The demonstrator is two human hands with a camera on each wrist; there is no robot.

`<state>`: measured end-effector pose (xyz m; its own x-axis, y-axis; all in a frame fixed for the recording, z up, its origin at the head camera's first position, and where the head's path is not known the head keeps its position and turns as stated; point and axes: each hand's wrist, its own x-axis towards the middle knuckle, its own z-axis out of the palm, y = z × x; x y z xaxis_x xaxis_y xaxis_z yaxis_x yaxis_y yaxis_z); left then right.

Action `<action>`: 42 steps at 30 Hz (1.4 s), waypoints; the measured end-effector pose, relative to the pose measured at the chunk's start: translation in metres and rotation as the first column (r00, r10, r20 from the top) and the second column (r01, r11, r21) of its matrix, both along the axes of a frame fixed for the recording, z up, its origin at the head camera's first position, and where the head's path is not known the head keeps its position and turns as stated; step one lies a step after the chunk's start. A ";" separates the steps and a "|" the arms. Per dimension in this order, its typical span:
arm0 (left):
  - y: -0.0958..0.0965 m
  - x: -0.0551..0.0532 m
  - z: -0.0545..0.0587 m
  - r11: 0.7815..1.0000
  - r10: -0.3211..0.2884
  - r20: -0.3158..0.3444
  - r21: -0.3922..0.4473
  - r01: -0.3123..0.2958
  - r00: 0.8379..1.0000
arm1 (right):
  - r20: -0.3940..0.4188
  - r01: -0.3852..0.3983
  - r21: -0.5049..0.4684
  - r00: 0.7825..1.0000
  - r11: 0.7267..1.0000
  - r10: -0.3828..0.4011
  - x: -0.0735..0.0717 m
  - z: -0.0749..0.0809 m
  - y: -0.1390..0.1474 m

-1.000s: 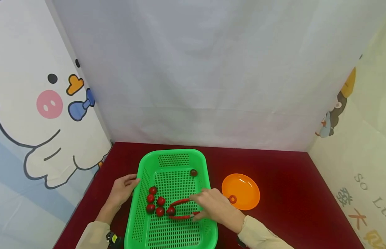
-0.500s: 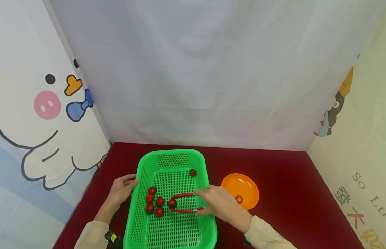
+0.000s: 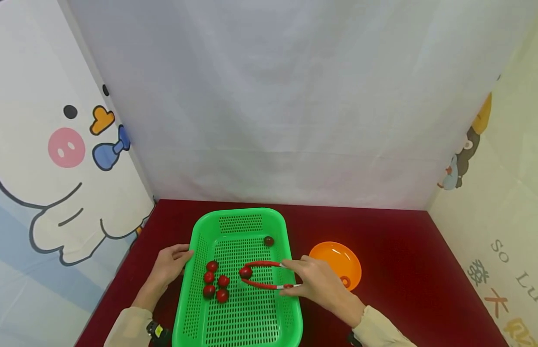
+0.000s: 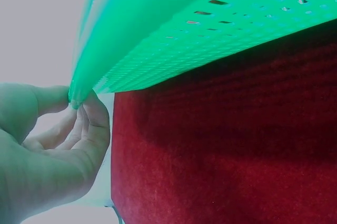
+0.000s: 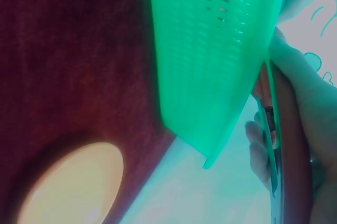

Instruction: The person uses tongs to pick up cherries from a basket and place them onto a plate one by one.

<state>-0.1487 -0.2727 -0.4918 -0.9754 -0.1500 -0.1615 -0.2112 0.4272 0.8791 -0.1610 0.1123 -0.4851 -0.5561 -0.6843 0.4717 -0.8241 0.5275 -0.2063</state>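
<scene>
My left hand (image 3: 168, 266) pinches the left rim of a green perforated plastic basket (image 3: 277, 221), thumb above and fingers below in the left wrist view (image 4: 68, 145). My right hand (image 3: 323, 284) holds red tongs (image 3: 263, 263), their arms reaching left over the basket. Between the tong tips sits a small round red fruit (image 3: 245, 273), like a cherry tomato. Several similar fruits (image 3: 222, 281) lie at the basket's left side, and a darker one (image 3: 268, 241) lies near its far right corner. In the right wrist view, the tongs (image 5: 292, 145) stand close beside the basket wall.
An orange plate (image 3: 338, 258) lies right of the basket, with the tongs' ring end (image 3: 345, 281) overlapping it in the head view. A dark red cloth (image 3: 395, 270) covers the table. A pale curtain (image 3: 295, 96) hangs behind, with printed cartoon panels at both sides.
The tongs have closed around one fruit and carried it away from the others, up and to the right in the head view. The right hand moved right; the left hand stayed at the rim.
</scene>
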 end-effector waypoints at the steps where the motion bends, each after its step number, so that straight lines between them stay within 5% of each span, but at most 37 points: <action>1: 0.000 0.000 0.000 1.000 0.001 0.000 0.001 -0.001 1.000 | -0.010 0.003 -0.010 1.000 1.000 -0.003 0.000 -0.001 0.001; 17: 0.001 -0.001 -0.003 1.000 0.008 0.005 -0.010 -0.008 1.000 | -0.082 0.017 -0.222 0.996 0.975 -0.035 0.000 -0.017 0.021; 42: 0.001 0.001 -0.002 1.000 0.002 -0.019 -0.017 -0.003 1.000 | -0.142 0.186 -0.280 0.962 0.942 -0.232 -0.005 -0.019 0.070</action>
